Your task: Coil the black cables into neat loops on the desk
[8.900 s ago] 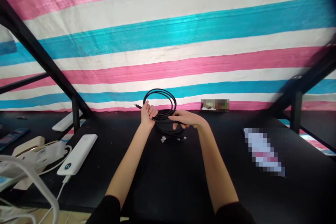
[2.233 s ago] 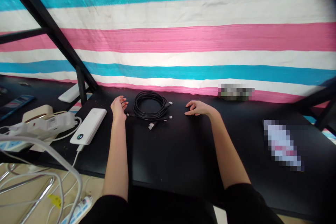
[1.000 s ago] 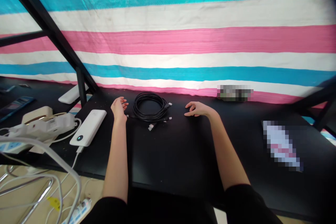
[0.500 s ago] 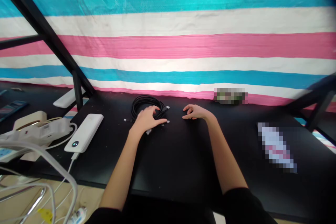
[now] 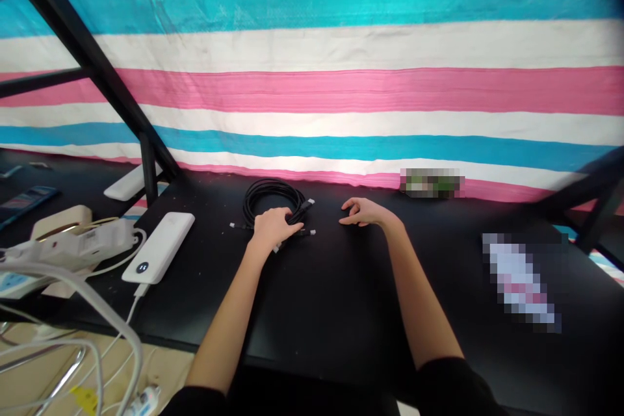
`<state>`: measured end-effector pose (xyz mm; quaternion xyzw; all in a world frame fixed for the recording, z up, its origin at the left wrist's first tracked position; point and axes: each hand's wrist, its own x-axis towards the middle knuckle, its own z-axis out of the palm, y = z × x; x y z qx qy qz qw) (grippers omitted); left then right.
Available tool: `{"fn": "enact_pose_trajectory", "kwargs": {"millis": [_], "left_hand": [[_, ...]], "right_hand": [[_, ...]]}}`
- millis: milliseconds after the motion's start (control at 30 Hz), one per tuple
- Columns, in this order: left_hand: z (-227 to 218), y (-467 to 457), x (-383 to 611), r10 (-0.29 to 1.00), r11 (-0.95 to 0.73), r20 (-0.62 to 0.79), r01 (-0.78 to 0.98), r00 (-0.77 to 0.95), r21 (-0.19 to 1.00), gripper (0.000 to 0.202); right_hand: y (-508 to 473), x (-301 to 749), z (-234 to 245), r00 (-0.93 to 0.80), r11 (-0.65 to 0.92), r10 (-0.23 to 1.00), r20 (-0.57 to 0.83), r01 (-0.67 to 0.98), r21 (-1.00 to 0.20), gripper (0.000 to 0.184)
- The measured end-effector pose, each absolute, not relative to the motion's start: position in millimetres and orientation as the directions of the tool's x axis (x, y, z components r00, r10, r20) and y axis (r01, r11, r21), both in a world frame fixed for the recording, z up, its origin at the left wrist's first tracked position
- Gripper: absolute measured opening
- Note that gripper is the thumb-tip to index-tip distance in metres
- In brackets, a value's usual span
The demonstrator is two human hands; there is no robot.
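A coil of black USB cables (image 5: 251, 198) lies on the black table, its silver plug ends poking out to several sides. My left hand (image 5: 273, 229) is over the near side of the coil, its fingers curled down on the bundle and the thumb drawn in; part of the coil is hidden under it. To the right, apart from the cables, my right hand (image 5: 364, 211) hovers low over the table. Its thumb and index finger curve with a gap between them, and nothing shows in it.
On the left, a white power bank (image 5: 158, 247) has a white cable plugged in. Farther left are a white power strip (image 5: 88, 244) and a phone (image 5: 26, 205). Blurred-out items lie at the back right and right. A black frame bar (image 5: 97, 68) slants up before striped sheeting (image 5: 341, 91).
My left hand has drawn its thumb in and closed down on the cables. My right hand has hardly moved. The whole view has shifted slightly.
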<state>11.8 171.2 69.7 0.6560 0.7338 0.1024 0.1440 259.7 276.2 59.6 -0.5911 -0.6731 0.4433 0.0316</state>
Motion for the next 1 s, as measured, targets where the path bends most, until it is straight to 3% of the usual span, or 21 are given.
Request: {"fn": "enact_pose_trajectory", "kwargs": {"millis": [233, 367, 467, 600, 700, 1000], "left_hand": [[71, 173, 0, 0.970, 0.184, 0.099, 0.938, -0.221, 0.294, 0.022], [69, 174, -15, 0.932, 0.263, 0.159, 0.909, -0.326, 0.324, 0.024], [70, 176, -19, 0.822, 0.261, 0.346, 0.838, -0.453, 0.478, 0.034], [78, 177, -23, 0.582, 0.127, 0.535, 0.717, -0.613, 0.685, 0.021], [81, 176, -29, 0.541, 0.120, 0.515, 0.667, -0.665, 0.736, 0.014], [79, 175, -43, 0.501, 0.288, 0.342, 0.525, -0.795, 0.801, 0.020]], "right_hand": [[277, 259, 58, -0.299, -0.101, 0.821, -0.486, 0.762, -0.640, 0.049], [278, 259, 58, -0.297, -0.101, 0.821, -0.488, 0.765, -0.636, 0.050], [278, 259, 58, -0.303, -0.093, 0.821, -0.484, 0.766, -0.637, 0.050], [277, 258, 58, -0.302, -0.098, 0.822, -0.483, 0.761, -0.641, 0.049], [277, 258, 58, -0.297, -0.094, 0.827, -0.478, 0.764, -0.638, 0.049], [278, 258, 57, -0.291, -0.099, 0.820, -0.493, 0.776, -0.622, 0.047]]}}
